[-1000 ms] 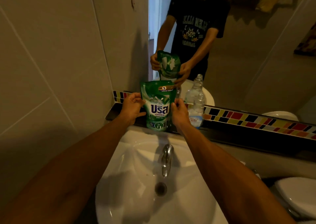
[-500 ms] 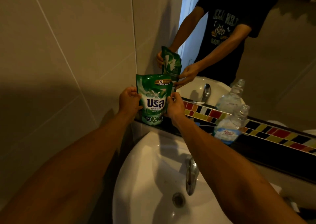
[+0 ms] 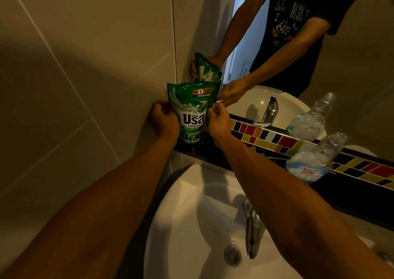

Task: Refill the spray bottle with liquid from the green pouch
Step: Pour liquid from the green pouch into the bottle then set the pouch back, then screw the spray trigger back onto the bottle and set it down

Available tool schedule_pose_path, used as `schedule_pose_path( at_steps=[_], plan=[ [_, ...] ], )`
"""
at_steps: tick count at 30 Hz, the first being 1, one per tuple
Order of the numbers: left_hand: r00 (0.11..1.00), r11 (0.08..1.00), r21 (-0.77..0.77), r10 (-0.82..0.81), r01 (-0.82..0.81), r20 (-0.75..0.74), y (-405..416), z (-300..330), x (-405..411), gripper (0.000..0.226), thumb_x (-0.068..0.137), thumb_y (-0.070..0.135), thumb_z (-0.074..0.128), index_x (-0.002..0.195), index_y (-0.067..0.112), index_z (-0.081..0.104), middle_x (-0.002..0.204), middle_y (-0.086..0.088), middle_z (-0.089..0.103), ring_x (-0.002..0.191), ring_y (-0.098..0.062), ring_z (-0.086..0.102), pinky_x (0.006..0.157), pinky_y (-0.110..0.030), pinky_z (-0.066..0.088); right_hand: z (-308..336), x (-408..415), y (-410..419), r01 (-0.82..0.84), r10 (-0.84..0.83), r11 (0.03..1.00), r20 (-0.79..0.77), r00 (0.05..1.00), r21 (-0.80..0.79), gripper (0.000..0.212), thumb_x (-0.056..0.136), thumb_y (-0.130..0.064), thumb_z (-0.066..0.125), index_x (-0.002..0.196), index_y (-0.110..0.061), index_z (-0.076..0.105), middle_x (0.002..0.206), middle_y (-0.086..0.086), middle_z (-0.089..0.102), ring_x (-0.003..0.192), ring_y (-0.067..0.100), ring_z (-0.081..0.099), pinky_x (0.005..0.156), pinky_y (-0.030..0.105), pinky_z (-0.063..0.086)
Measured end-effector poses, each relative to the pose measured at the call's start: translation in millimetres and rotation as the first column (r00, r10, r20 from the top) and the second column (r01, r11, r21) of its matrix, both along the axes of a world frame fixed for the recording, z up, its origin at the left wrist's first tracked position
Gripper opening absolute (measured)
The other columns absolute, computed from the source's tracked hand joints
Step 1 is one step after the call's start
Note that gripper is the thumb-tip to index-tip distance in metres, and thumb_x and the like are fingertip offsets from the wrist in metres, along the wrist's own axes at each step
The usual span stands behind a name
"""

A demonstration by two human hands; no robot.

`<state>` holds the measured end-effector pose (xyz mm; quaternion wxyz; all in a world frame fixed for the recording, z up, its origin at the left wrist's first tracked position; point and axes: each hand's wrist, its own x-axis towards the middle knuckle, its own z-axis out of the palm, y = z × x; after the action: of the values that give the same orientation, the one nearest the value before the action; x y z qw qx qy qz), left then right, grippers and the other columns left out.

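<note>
The green pouch [image 3: 193, 112] stands upright on the dark ledge [image 3: 351, 195] behind the white washbasin [image 3: 191, 214], at the ledge's far left end, close to the tiled wall [image 3: 74, 65] in the corner where the wall meets the mirror [image 3: 351, 65]. Both hands hold it. The left hand [image 3: 163, 120] is curled around the pouch's left edge, fingers pressed against the side. The right hand [image 3: 218, 121] grips the pouch's right edge, thumb and fingers closed on the film near its upper half. The pouch's printed front faces the camera, with a white "5" badge near the top.

To the right of the pouch, well apart along the same ledge, a clear plastic bottle [image 3: 315, 161] with a blue-and-pink label stands with no cap or spray head visible on its neck. A strip of coloured mosaic tiles [image 3: 266, 138] runs along the back of the ledge from beside the pouch to past the bottle. In front of and below the pouch, the chrome tap [image 3: 252, 232] reaches over the basin, with the drain [image 3: 232, 255] just beside its spout. The mirror behind the pouch shows its back and both arms.
</note>
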<state>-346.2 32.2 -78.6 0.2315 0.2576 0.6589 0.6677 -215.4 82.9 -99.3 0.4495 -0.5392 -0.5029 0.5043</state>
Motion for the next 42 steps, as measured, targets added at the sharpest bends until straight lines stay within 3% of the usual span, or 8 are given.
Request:
schedule_pose_path(
  at_steps=[7, 13, 19, 22, 24, 32, 36, 42],
  plan=[
    [1.0, 0.994, -0.104, 0.014, -0.013, 0.015, 0.2, -6.1, -0.6, 0.033, 0.089, -0.002, 0.048, 0.116, 0.007, 0.063, 0.115, -0.013, 0.067, 0.107, -0.029, 0.064, 0.097, -0.049, 0.053, 3.0, 6.7, -10.2, -0.019, 0.019, 1.0, -0.007, 1.0, -0.004, 0.015, 0.106, -0.015, 0.047, 0.113, -0.026, 0.055, 0.115, 0.006, 0.067, 0.111, 0.03, 0.066, 0.095, 0.058, 0.058],
    [0.985, 0.943, -0.328, -0.007, 0.064, 0.173, -32.9, -11.2, 25.6, 0.069, 0.088, 0.005, 0.059, 0.151, 0.01, 0.03, 0.15, -0.016, 0.044, 0.131, -0.034, 0.05, 0.11, -0.046, 0.043, 13.1, 43.9, -59.2, 0.055, -0.056, 0.998, 0.112, 0.992, 0.012, 0.032, 0.106, -0.018, 0.053, 0.137, -0.01, 0.054, 0.126, 0.012, 0.067, 0.114, 0.025, 0.063, 0.101, 0.043, 0.052],
    [0.958, 0.892, -0.355, -0.286, 0.28, 0.038, -67.8, -19.9, 72.3, 0.044, 0.079, 0.014, 0.077, 0.12, 0.003, 0.066, 0.114, -0.011, 0.071, 0.107, -0.031, 0.068, 0.088, -0.04, 0.058, 1.6, 103.4, -119.3, 0.095, -0.1, 0.995, 0.218, 0.971, 0.034, 0.052, 0.101, -0.032, 0.064, 0.149, -0.018, 0.05, 0.143, 0.009, 0.061, 0.129, 0.025, 0.058, 0.103, 0.038, 0.051],
    [0.876, 0.811, -0.449, -0.468, 0.376, -0.112, -77.1, -18.4, 101.8, 0.067, 0.079, 0.032, 0.08, 0.136, 0.007, 0.056, 0.134, -0.012, 0.061, 0.122, -0.031, 0.059, 0.101, -0.042, 0.05, -6.6, 138.0, -142.1, 0.165, -0.165, 0.986, 0.272, 0.948, 0.022, 0.067, 0.092, -0.05, 0.068, 0.149, -0.024, 0.048, 0.142, 0.007, 0.062, 0.128, 0.024, 0.061, 0.103, 0.044, 0.053],
    [0.779, 0.75, -0.519, -0.584, 0.41, -0.228, -80.4, -21.4, 118.0, 0.074, 0.077, 0.042, 0.08, 0.14, 0.013, 0.054, 0.139, -0.012, 0.058, 0.124, -0.032, 0.058, 0.102, -0.045, 0.05, -6.7, 161.6, -153.9, 0.207, -0.209, 0.978, 0.303, 0.93, 0.038, 0.062, 0.091, -0.046, 0.071, 0.144, -0.019, 0.053, 0.136, 0.008, 0.065, 0.123, 0.025, 0.062, 0.1, 0.042, 0.053],
    [0.338, 0.646, -0.67, -0.763, 0.366, -0.551, -79.0, -9.6, 170.5, 0.067, 0.079, 0.053, 0.071, 0.137, 0.025, 0.053, 0.134, -0.008, 0.057, 0.123, -0.033, 0.055, 0.096, -0.049, 0.05, -9.4, 251.4, -174.8, 0.434, -0.42, 0.9, 0.32, 0.849, 0.03, 0.056, 0.089, -0.031, 0.078, 0.14, -0.022, 0.056, 0.139, 0.005, 0.06, 0.122, 0.023, 0.063, 0.099, 0.048, 0.058],
    [0.29, 0.618, -0.683, -0.786, 0.389, -0.546, -70.3, -5.6, 193.2, 0.058, 0.083, 0.05, 0.068, 0.133, 0.026, 0.054, 0.132, -0.007, 0.056, 0.122, -0.031, 0.054, 0.093, -0.045, 0.047, -2.2, 284.6, -175.2, 0.438, -0.438, 0.896, 0.298, 0.848, 0.07, 0.053, 0.09, -0.025, 0.079, 0.138, -0.023, 0.056, 0.137, 0.005, 0.058, 0.12, 0.022, 0.065, 0.094, 0.047, 0.061],
    [0.285, 0.602, -0.691, -0.798, 0.399, -0.531, -48.7, -22.3, 214.2, 0.06, 0.086, 0.045, 0.068, 0.139, 0.022, 0.051, 0.135, -0.007, 0.056, 0.122, -0.029, 0.056, 0.092, -0.044, 0.049, 6.2, 306.0, -154.3, 0.33, -0.332, 0.942, 0.273, 0.903, 0.055, 0.087, 0.089, -0.02, 0.08, 0.161, -0.023, 0.031, 0.16, 0.008, 0.043, 0.141, 0.028, 0.05, 0.104, 0.049, 0.055]
  ],
)
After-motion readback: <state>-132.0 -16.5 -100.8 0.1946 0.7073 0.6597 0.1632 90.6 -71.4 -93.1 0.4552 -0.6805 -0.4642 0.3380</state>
